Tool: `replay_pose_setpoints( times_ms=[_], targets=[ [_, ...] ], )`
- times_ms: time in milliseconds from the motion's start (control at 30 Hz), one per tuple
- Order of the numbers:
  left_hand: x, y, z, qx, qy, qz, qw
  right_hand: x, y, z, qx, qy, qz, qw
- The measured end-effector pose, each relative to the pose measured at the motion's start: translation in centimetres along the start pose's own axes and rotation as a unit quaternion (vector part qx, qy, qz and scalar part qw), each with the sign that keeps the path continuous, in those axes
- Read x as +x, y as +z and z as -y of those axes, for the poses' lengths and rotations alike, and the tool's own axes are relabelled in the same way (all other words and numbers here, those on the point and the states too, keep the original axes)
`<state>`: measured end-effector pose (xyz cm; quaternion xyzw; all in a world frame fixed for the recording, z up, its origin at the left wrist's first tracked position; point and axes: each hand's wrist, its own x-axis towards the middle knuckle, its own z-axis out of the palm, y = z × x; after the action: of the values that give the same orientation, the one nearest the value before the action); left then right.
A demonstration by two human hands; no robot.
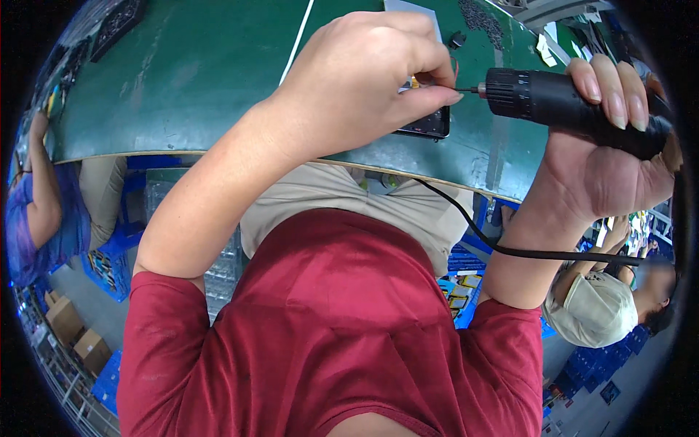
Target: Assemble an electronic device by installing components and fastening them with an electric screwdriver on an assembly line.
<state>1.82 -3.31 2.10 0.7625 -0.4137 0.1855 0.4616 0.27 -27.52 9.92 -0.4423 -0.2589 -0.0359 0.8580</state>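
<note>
My right hand (593,156) is wrapped round a black electric screwdriver (535,95), which lies sideways with its thin bit (468,89) pointing left. At the bit's tip, the thumb and fingers of my left hand (371,80) are pinched together. Whatever sits between those fingertips is too small to make out. Beneath the left hand lies a black rectangular casing (435,127) on the green worktable (196,80). Most of the casing is hidden by the hand; a bit of orange and a thin red wire show beside the fingers.
Small black parts (482,20) lie heaped at the table's far side, with a small black piece (457,38) nearby. A black cord (502,250) crosses below my right forearm. Co-workers sit at left (44,204) and right (593,306). Cardboard boxes (65,317) stand at lower left.
</note>
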Motion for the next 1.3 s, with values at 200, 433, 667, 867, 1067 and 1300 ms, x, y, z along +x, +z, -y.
replay_pose_setpoints(
  times_ms=[200,433,667,867,1067,1300],
  targets=[
    [0.0,-0.2,-0.1,0.054,0.023,0.015,0.998,-0.4,0.4,0.0,-0.027,-0.001,0.074,0.997],
    [0.1,-0.1,0.0,0.073,0.026,0.044,0.996,-0.8,1.8,-1.0,-0.059,-0.019,0.079,0.995],
    [0.0,0.3,0.3,0.063,0.029,0.015,0.997,-0.8,1.1,-0.7,-0.063,-0.028,0.072,0.995],
    [-0.3,0.4,0.3,0.037,0.035,-0.018,0.999,-0.4,1.7,-0.3,-0.084,-0.015,0.100,0.991],
    [-1.3,-1.3,-1.2,0.091,-0.019,0.020,0.995,-0.4,1.8,-0.4,-0.095,-0.010,0.096,0.991],
    [-4.4,-0.4,-1.9,0.195,-0.079,0.119,0.970,-0.5,1.6,-2.5,-0.127,-0.013,-0.006,0.992]
  ],
)
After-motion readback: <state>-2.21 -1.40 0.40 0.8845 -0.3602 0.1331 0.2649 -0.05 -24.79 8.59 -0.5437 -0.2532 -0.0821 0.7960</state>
